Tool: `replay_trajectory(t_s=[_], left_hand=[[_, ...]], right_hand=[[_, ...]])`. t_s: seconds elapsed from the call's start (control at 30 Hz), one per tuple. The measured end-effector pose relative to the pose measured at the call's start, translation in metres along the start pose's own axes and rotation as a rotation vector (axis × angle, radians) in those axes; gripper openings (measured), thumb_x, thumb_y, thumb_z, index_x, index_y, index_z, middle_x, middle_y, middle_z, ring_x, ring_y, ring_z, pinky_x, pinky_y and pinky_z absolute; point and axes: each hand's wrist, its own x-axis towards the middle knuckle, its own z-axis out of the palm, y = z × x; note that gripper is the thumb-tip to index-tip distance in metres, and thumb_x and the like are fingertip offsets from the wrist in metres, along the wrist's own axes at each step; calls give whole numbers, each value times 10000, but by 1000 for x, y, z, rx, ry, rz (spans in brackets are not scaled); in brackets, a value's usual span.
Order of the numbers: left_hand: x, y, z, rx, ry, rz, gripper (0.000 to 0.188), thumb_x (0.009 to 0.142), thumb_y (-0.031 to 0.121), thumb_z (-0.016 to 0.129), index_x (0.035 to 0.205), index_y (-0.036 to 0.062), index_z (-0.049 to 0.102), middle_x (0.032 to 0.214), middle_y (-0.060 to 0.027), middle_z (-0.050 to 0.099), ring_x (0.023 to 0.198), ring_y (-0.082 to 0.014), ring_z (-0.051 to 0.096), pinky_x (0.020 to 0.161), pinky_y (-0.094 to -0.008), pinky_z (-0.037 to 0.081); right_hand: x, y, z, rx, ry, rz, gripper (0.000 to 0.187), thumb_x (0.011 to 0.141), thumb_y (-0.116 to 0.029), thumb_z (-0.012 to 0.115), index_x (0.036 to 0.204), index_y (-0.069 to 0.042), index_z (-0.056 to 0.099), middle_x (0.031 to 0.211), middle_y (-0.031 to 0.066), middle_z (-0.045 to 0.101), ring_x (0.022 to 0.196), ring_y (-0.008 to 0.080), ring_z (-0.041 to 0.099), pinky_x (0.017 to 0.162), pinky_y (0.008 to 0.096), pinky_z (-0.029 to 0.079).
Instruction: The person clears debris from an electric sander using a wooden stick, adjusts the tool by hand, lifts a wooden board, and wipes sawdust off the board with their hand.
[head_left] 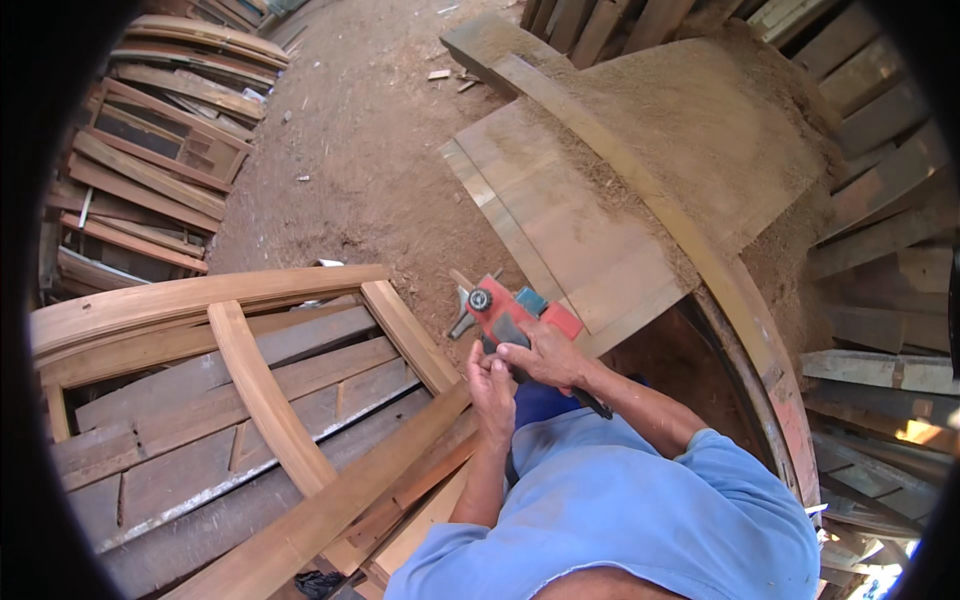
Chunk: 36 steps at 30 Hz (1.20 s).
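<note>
A red electric planer (571,322) with a black round knob is held in front of my body, above the near end of the wooden panel. My right hand (548,355) is closed around its near side, thumb toward the left. Just left of it, my left hand (492,393) is turned partly palm up, its curled fingers against the planer's dark near part. The fingertips of both hands almost meet, and exactly what the left fingers press on is partly hidden. A black piece, perhaps the cord end, shows below my right wrist.
A long curved board (640,180) runs across sawdust-covered panels (620,270) on the right. To my left lies an arched wooden frame (262,395) over grey boards, with a long plank (350,490) slanting nearby. Stacked timber (160,190) and leaning boards (880,180) line both sides.
</note>
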Motion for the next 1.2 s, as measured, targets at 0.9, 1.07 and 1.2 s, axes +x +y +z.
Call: replay_trajectory(t_s=[0.9,1.07,1.2], left_hand=[[35,-70,-65,-727,-30,-800,555,1034,529,452,1281,52,593,1209,-144,675,1109,-316,661,1010,-467,523],[45,-73,-70,-664,-119,-826,545,1021,579,474,1150,68,614,1113,-146,695,1045,-320,677,966,-497,546],[44,-71,-70,-544,45,-912,554,1021,599,462,1118,80,630,1116,-149,703,1041,-330,677,946,-530,553]], right_hand=[[35,27,113,-395,-117,272,405,897,-167,565,1185,117,564,1109,358,678,1050,484,698,887,563,549],[43,53,129,-450,-117,194,390,874,-155,599,1167,103,609,1029,333,698,1007,449,720,862,558,565],[47,82,168,-801,298,207,326,919,-297,518,974,-102,773,1066,144,705,1037,325,671,878,518,502]])
